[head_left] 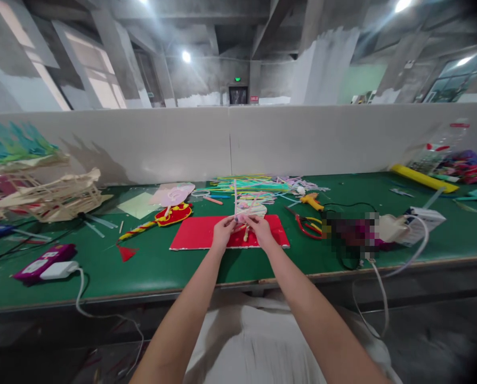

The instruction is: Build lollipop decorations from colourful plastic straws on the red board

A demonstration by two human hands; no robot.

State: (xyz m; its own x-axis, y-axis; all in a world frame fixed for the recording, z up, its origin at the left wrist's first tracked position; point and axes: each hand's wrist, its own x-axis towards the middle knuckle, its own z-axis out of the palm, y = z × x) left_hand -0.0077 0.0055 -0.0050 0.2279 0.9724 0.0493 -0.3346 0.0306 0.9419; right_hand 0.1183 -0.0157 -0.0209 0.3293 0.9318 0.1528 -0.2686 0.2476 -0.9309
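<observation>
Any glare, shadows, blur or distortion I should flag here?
Head view: ceiling lamps flare; wide-angle stretch toward the edges, right corners dark; pixelated patch at right; shadow on the partition, left; detail between left hand and right hand is soft.

Head view, facing forward and down
Looks over both forearms to the bench (142, 277) and wall, perhaps wide-angle; edges blur.

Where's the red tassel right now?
In the head view, the red tassel lies on the green table, left of the red board, by the twisted stick's near end.
</observation>
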